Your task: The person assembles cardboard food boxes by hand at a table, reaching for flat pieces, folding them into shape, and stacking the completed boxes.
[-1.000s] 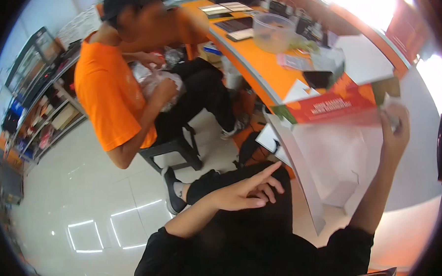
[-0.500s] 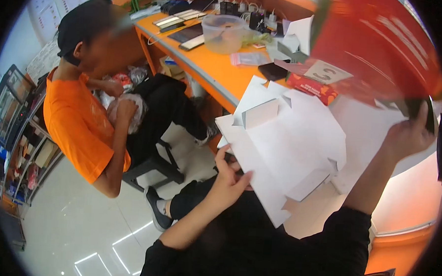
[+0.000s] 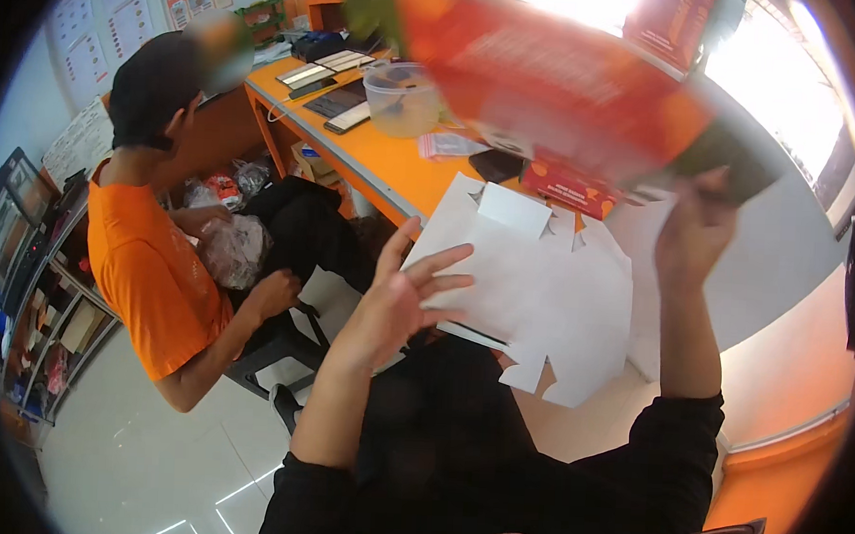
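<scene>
My right hand [image 3: 698, 231] is closed on the lower right edge of a large red printed cardboard sheet [image 3: 550, 81] with dark green ends, which is raised and smeared by motion. My left hand [image 3: 397, 299] is open, fingers spread, over the left edge of white die-cut cardboard sheets [image 3: 560, 282] with folded flaps and slots. These sheets lie above my lap, by the front of the orange table. Whether my left fingertips touch the top sheet, I cannot tell. Just beyond the sheets is a small red box [image 3: 569, 185], partly overlapped by the raised cardboard.
On the orange table [image 3: 351, 159] stand a clear plastic tub [image 3: 401, 99], phones [image 3: 348, 117], a dark phone-like slab [image 3: 497, 163] and a plastic bag [image 3: 447, 146]. At the left a person in an orange shirt [image 3: 146, 274] sits on a dark stool, a clear bag [image 3: 233, 249] on their lap.
My right hand has swung the red cardboard leftward across the table. My left hand has let go of the white sheet's edge and spread its fingers. The seated person's near hand has left the bag.
</scene>
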Motion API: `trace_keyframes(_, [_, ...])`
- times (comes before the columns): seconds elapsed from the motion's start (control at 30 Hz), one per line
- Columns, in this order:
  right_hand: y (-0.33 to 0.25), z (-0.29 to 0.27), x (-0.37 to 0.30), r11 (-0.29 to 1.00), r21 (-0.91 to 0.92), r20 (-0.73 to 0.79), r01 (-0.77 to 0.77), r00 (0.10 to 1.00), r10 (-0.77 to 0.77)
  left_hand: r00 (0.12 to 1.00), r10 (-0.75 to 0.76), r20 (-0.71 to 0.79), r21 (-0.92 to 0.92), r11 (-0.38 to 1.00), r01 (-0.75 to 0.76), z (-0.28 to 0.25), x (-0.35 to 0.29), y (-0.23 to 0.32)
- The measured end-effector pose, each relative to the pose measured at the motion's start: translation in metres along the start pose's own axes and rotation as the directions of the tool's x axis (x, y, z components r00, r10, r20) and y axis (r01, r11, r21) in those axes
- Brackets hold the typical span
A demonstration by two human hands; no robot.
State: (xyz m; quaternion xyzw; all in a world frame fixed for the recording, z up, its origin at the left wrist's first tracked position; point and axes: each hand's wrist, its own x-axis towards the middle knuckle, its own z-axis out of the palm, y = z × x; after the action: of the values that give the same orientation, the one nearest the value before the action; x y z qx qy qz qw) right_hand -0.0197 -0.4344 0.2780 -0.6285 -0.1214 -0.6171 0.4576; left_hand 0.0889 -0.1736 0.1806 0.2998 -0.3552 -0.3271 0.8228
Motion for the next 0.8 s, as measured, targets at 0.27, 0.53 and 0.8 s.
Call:
trace_keyframes(0.27, [-0.034,0.059,-0.064,0.877,0.225,0.943,0.424,0.134,-0.306,0.988,0.144,-0.050,-0.603,0.785,-0.145,-0.059,-0.042,-0.053])
trace_keyframes(0.53, [-0.031,0.048,-0.074,0.787,0.368,0.902,0.495,0.015,-0.431,0.945,-0.143,-0.295,-0.432,0.902,0.002,-0.085,-0.087,-0.060])
trace_keyframes(0.8, [-0.022,0.027,-0.063,0.841,0.297,0.934,0.452,0.046,-0.355,0.845,-0.421,-0.328,-0.246,0.902,0.354,-0.037,-0.092,-0.028])
